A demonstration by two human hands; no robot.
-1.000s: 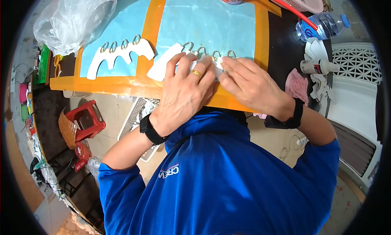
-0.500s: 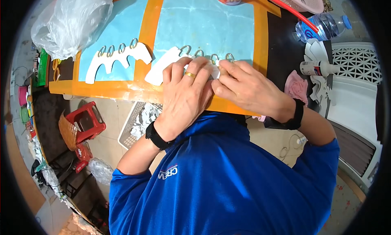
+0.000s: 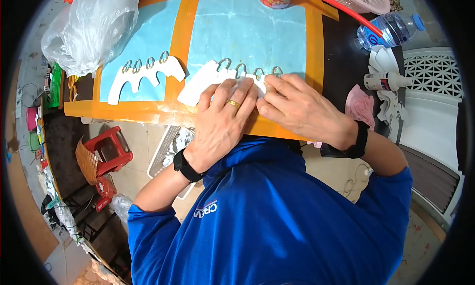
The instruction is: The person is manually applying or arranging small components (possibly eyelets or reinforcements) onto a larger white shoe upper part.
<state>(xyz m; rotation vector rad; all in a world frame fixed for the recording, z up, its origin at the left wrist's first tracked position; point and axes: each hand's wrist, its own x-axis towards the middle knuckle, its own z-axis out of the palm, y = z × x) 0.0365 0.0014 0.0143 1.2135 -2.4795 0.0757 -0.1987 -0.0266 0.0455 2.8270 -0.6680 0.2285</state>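
A white scalloped piece [image 3: 197, 86], flat and curved, lies along the near edge of the table under both my hands. Several oval metal rings [image 3: 224, 61] stick up from its far edge. My left hand [image 3: 217, 119], with a gold ring on one finger, presses its bent fingers down over the middle of the piece; its thumb is hidden. Thumb and fingers of my right hand [image 3: 309, 111] close on the piece's right end, beside the rightmost ring. To the left lies a second white scalloped piece [image 3: 117, 87] bearing similar rings, untouched.
Blue sheets [image 3: 250, 30] bordered by orange tape cover the table. A clear plastic bag [image 3: 96, 30] sits far left. At the right are a water bottle [image 3: 391, 33], a small white bottle [image 3: 383, 82] and a pink cloth [image 3: 360, 104]. A red stool [image 3: 118, 154] stands below left.
My left hand has shifted slightly, its fingers drawn back toward me, so more of the white piece and its rings shows. My right hand stays at the same end.
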